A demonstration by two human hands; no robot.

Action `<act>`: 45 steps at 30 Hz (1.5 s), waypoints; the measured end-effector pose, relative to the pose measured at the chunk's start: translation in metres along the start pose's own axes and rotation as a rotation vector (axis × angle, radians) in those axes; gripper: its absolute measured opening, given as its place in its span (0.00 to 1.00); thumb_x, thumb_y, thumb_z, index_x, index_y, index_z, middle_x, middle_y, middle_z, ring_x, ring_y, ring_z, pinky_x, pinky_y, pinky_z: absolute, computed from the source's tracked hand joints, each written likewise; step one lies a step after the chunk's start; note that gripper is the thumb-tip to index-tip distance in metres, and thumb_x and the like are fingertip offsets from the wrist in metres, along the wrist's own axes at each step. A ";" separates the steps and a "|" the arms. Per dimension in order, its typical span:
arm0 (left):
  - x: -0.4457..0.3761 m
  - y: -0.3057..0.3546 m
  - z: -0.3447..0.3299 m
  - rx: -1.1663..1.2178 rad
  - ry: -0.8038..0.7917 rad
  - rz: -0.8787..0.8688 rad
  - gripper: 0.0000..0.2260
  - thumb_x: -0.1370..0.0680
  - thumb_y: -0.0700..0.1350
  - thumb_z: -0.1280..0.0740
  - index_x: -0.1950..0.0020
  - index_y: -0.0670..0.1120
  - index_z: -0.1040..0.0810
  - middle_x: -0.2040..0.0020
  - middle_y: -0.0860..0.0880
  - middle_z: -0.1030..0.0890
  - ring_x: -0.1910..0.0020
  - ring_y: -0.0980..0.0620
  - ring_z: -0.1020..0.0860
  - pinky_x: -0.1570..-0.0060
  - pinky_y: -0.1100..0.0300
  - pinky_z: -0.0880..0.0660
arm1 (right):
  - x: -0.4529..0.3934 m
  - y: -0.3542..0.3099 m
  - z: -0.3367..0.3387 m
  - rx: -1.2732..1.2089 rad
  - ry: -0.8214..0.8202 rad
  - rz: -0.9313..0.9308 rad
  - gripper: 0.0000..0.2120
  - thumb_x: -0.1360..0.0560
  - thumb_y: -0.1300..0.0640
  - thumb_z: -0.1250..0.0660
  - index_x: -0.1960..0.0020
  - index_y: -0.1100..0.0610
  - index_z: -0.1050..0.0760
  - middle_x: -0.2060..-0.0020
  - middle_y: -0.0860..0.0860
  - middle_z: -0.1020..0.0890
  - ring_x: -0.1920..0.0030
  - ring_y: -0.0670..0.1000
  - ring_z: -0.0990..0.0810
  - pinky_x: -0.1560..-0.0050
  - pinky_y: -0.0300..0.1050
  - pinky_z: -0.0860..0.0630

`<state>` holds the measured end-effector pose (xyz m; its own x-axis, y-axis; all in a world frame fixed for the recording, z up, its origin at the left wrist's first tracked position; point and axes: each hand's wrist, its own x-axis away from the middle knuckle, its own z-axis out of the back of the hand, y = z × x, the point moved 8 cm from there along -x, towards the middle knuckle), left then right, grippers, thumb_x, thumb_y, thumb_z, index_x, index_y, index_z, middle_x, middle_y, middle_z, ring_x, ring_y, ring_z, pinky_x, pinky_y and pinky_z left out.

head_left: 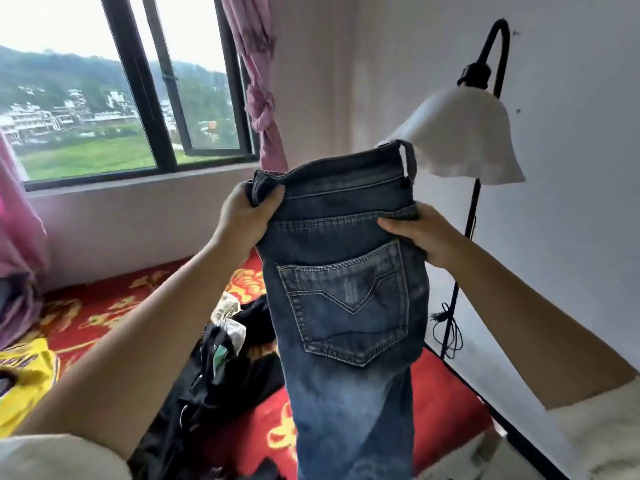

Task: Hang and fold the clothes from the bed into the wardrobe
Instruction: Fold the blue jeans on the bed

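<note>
Left hand (247, 216): clenched on the top corner of the jeans (346, 289), fingers curled round bunched waistband fabric. Right hand (420, 235): gripped the opposite edge of the jeans just under the waistband, thumb lying across the front of the denim, fingers hidden behind it.

Jeans: blue denim, held upright in the air between both hands above the bed (446, 410), folded lengthwise so that one back pocket faced the camera; the legs hung down past the lower edge of the view. One belt loop stood up at the waistband's right end.

Bed: red cover with yellow floral print, below the jeans. On it, left of the jeans, lay a heap of dark clothes (221, 368) with a white and green item on top. Farther left of the jeans, at the bed's edge, lay a yellow jersey (20, 379).

Lamp (460, 133): white shade on a black stand, just behind and right of the jeans, against the wall.

Window (138, 81): dark frame, behind and left of the jeans. Pink curtain (258, 84): knotted, behind the jeans beside the window.
</note>
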<state>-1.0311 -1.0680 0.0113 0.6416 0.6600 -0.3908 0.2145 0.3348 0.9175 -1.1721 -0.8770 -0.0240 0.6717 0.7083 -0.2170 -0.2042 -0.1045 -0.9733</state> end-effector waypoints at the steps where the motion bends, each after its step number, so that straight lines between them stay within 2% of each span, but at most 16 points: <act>1: 0.002 -0.015 -0.003 -0.052 -0.021 0.007 0.04 0.28 0.50 0.30 0.58 0.52 0.25 0.54 0.47 0.20 0.53 0.46 0.22 0.51 0.52 0.23 | 0.002 0.013 0.002 0.020 -0.017 -0.028 0.10 0.27 0.68 0.36 0.53 0.54 0.26 0.61 0.44 0.17 0.64 0.40 0.18 0.60 0.33 0.21; 3: 0.007 -0.036 -0.011 -0.161 -0.034 -0.001 0.03 0.26 0.49 0.32 0.58 0.51 0.23 0.55 0.47 0.20 0.55 0.48 0.23 0.52 0.56 0.25 | 0.006 0.033 0.009 0.052 -0.023 -0.069 0.10 0.26 0.68 0.37 0.52 0.54 0.26 0.57 0.46 0.19 0.62 0.40 0.18 0.58 0.33 0.22; 7: 0.006 -0.077 -0.019 -0.261 -0.008 0.073 0.13 0.24 0.50 0.34 0.46 0.41 0.24 0.51 0.46 0.21 0.52 0.48 0.24 0.54 0.57 0.28 | 0.002 0.068 0.015 0.089 -0.069 -0.150 0.10 0.27 0.67 0.37 0.51 0.54 0.25 0.57 0.45 0.18 0.59 0.41 0.18 0.54 0.35 0.22; 13: -0.044 -0.171 -0.045 -0.301 0.000 0.223 0.13 0.24 0.49 0.34 0.47 0.39 0.25 0.55 0.48 0.22 0.55 0.50 0.25 0.68 0.66 0.32 | -0.070 0.139 0.028 0.096 -0.163 -0.301 0.10 0.26 0.67 0.37 0.50 0.54 0.25 0.60 0.42 0.16 0.58 0.42 0.17 0.58 0.34 0.22; 16: -0.081 -0.230 -0.064 -0.350 0.007 0.302 0.16 0.24 0.50 0.34 0.44 0.38 0.26 0.52 0.46 0.23 0.54 0.50 0.26 0.60 0.61 0.33 | -0.117 0.195 0.035 0.069 -0.163 -0.398 0.08 0.25 0.68 0.38 0.50 0.58 0.25 0.62 0.44 0.16 0.61 0.41 0.17 0.61 0.34 0.22; 20: -0.140 -0.286 -0.087 -0.404 0.029 0.367 0.18 0.24 0.51 0.34 0.42 0.38 0.28 0.52 0.48 0.26 0.53 0.51 0.26 0.63 0.62 0.35 | -0.187 0.257 0.046 0.055 -0.144 -0.485 0.11 0.25 0.66 0.38 0.44 0.62 0.26 0.58 0.47 0.17 0.61 0.43 0.17 0.60 0.36 0.21; 23: -0.213 -0.333 -0.093 -0.387 0.088 0.418 0.22 0.25 0.50 0.31 0.39 0.39 0.32 0.48 0.48 0.27 0.46 0.50 0.27 0.57 0.64 0.35 | -0.273 0.301 0.047 0.130 -0.055 -0.454 0.15 0.24 0.64 0.37 0.39 0.65 0.29 0.53 0.52 0.20 0.60 0.43 0.18 0.53 0.38 0.21; 25: -0.256 -0.369 -0.093 -0.345 0.102 0.410 0.30 0.28 0.50 0.29 0.32 0.43 0.38 0.41 0.47 0.29 0.38 0.48 0.29 0.49 0.62 0.33 | -0.330 0.331 0.052 0.224 0.051 -0.387 0.18 0.24 0.60 0.36 0.36 0.62 0.32 0.44 0.57 0.22 0.53 0.48 0.21 0.46 0.41 0.24; 27: -0.267 -0.412 -0.097 -0.411 0.049 0.451 0.42 0.29 0.48 0.27 0.24 0.46 0.51 0.29 0.43 0.40 0.29 0.47 0.39 0.35 0.58 0.39 | -0.361 0.375 0.056 0.453 0.109 -0.426 0.27 0.23 0.52 0.37 0.30 0.60 0.41 0.35 0.59 0.29 0.39 0.54 0.27 0.38 0.44 0.33; 29: -0.234 -0.470 -0.114 -0.559 -0.103 0.526 0.44 0.29 0.46 0.27 0.24 0.43 0.54 0.25 0.42 0.45 0.27 0.47 0.45 0.32 0.59 0.44 | -0.348 0.444 0.053 0.682 0.039 -0.569 0.30 0.23 0.50 0.39 0.27 0.61 0.44 0.31 0.59 0.33 0.32 0.56 0.33 0.35 0.44 0.37; 32: -0.132 -0.566 -0.146 -0.679 -0.405 0.704 0.34 0.26 0.43 0.31 0.27 0.36 0.45 0.29 0.38 0.37 0.30 0.44 0.39 0.38 0.60 0.43 | -0.278 0.551 0.037 0.746 -0.153 -0.729 0.22 0.22 0.53 0.39 0.32 0.63 0.34 0.36 0.60 0.28 0.36 0.57 0.29 0.38 0.46 0.33; 35: -0.025 -0.646 -0.158 -0.775 -0.627 0.958 0.28 0.24 0.46 0.34 0.30 0.35 0.41 0.31 0.37 0.33 0.32 0.41 0.35 0.39 0.56 0.38 | -0.201 0.624 0.033 0.734 -0.220 -0.908 0.16 0.22 0.56 0.40 0.40 0.66 0.27 0.42 0.61 0.23 0.41 0.58 0.25 0.44 0.45 0.32; 38: 0.028 -0.687 -0.148 -0.810 -0.604 1.091 0.27 0.22 0.48 0.36 0.31 0.34 0.40 0.34 0.35 0.32 0.34 0.39 0.33 0.40 0.54 0.36 | -0.158 0.664 0.034 0.654 -0.173 -0.981 0.15 0.21 0.57 0.41 0.42 0.67 0.26 0.43 0.61 0.22 0.42 0.58 0.25 0.44 0.45 0.32; 40: 0.042 -0.703 -0.137 -0.780 -0.480 1.132 0.26 0.23 0.48 0.36 0.31 0.35 0.39 0.35 0.35 0.30 0.35 0.38 0.32 0.40 0.52 0.35 | -0.147 0.677 0.032 0.567 -0.058 -0.963 0.15 0.21 0.55 0.40 0.43 0.67 0.26 0.49 0.59 0.22 0.47 0.56 0.25 0.49 0.44 0.32; 44: 0.054 -0.727 -0.126 -0.682 -0.274 1.148 0.23 0.23 0.49 0.36 0.32 0.39 0.36 0.36 0.40 0.28 0.36 0.40 0.30 0.42 0.54 0.33 | -0.141 0.706 0.026 0.293 0.205 -1.006 0.12 0.22 0.50 0.40 0.58 0.57 0.27 0.61 0.49 0.25 0.57 0.49 0.27 0.53 0.47 0.27; 45: 0.053 -0.727 -0.126 -0.647 -0.237 1.141 0.23 0.23 0.49 0.36 0.33 0.40 0.36 0.36 0.41 0.27 0.36 0.42 0.30 0.45 0.56 0.33 | -0.143 0.708 0.024 0.248 0.227 -1.011 0.12 0.22 0.48 0.40 0.58 0.56 0.28 0.62 0.47 0.25 0.58 0.48 0.27 0.55 0.44 0.28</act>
<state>-1.2459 -1.1912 -0.6858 0.3527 0.6725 0.6507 -0.8689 -0.0228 0.4945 -1.4304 -1.0354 -0.6803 0.7222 0.2375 0.6496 0.4004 0.6222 -0.6727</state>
